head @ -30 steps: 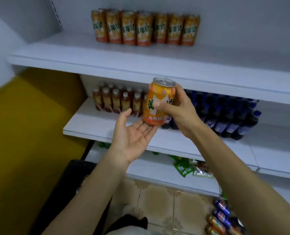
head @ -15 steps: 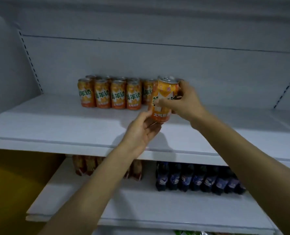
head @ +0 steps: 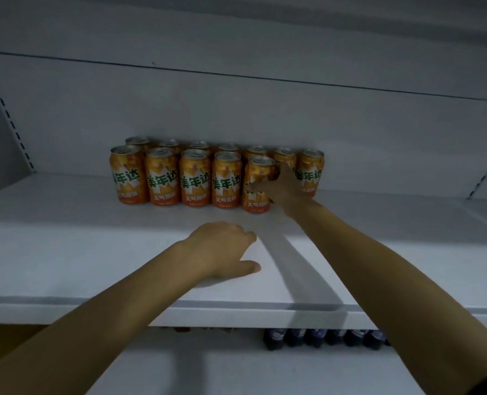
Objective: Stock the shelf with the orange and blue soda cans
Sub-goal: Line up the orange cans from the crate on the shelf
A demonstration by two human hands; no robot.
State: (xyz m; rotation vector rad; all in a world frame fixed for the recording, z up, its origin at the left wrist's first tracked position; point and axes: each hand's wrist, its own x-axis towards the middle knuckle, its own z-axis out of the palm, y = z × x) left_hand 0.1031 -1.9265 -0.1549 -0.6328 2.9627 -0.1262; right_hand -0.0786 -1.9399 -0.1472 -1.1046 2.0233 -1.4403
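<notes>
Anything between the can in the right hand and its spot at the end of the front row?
Nothing visible. The right hand grips the can, upright on the shelf right beside the fourth can of the front row. The left hand rests nearer the shelf edge, clear of it.

Bare right arm [head: 364,258] reaches from 4 o'clock toward 11; the right hand [head: 283,189] grips an orange aluminium soda can [head: 258,172] from its 3 o'clock side. Bare left arm [head: 117,315] comes from 7 o'clock; the left hand [head: 222,249] lies knuckles-up, fingers loosely curled, holding nothing.
</notes>
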